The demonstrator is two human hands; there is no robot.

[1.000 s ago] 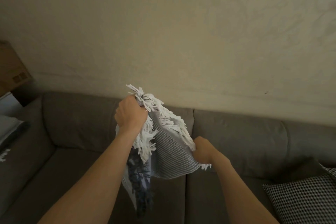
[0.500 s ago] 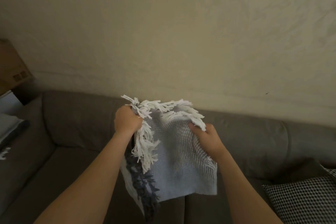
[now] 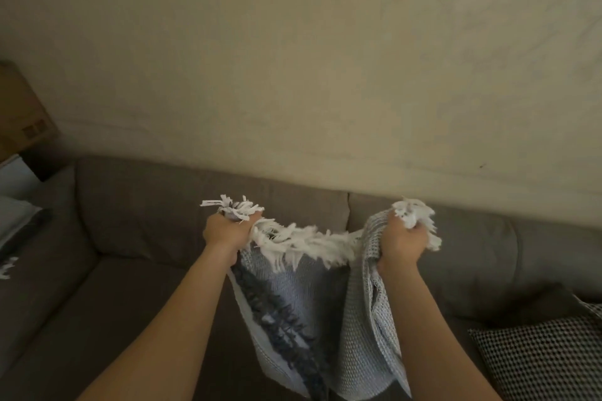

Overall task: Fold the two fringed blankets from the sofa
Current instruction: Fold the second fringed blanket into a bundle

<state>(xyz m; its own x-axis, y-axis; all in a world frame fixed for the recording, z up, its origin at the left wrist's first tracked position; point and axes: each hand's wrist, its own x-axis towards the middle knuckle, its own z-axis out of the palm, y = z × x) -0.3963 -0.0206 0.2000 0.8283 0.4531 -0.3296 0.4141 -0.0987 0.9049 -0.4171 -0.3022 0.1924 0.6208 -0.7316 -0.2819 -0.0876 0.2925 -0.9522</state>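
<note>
One blanket (image 3: 325, 319): left hand (image 3: 228, 231), right hand (image 3: 402, 242) each fisted around fringed top edge, stretched sideways; cloth hangs down.

Left hand (image 3: 228, 231) and right hand (image 3: 402, 242) each fisted on a top corner of a pale blue blanket (image 3: 325, 319), white fringe (image 3: 306, 242) sagging between them, above a grey sofa (image 3: 130, 221), checked cushion (image 3: 540, 358) at right

Grey sofa (image 3: 136, 238) w/ checkered cushion (image 3: 540, 358)
</note>
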